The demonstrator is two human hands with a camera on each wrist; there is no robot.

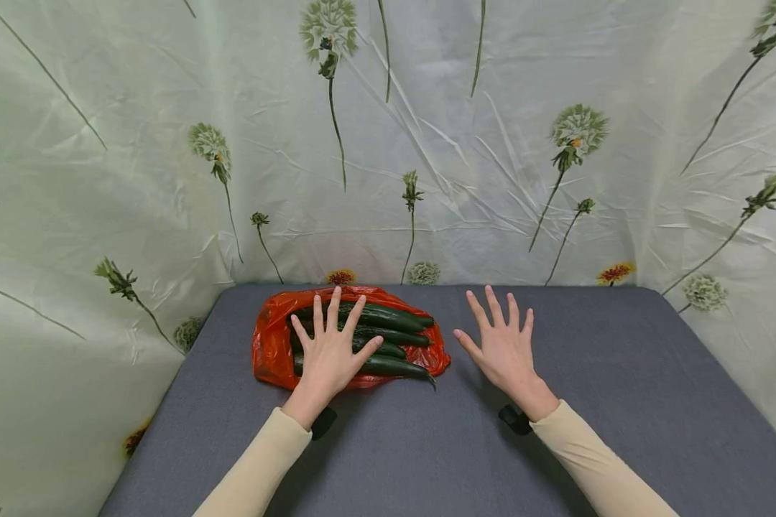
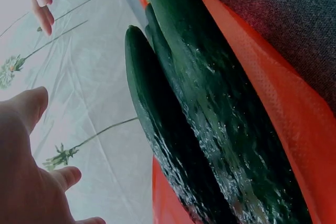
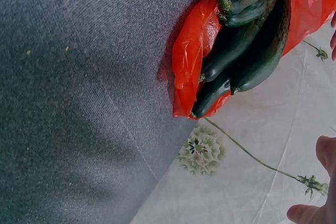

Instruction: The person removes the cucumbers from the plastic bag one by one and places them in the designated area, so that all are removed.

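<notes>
Several dark green cucumbers (image 1: 388, 336) lie side by side on a crumpled red plastic bag (image 1: 273, 352), toward the back left of the table. My left hand (image 1: 328, 357) is spread out above them, fingers straight, and hides part of the cucumbers in the head view. In the left wrist view the cucumbers (image 2: 210, 103) fill the middle, with the left thumb and fingertips at the left edge. To the right of the bag, my right hand (image 1: 506, 352) hovers over the table with its fingers fanned and nothing in it. The right wrist view shows the cucumbers' stem ends (image 3: 226, 61).
A grey cloth covers the table (image 1: 621, 373). Behind it and along both sides hangs a pale curtain (image 1: 427, 143) printed with dandelions. Each wrist carries a small black camera, such as the right one (image 1: 514, 419).
</notes>
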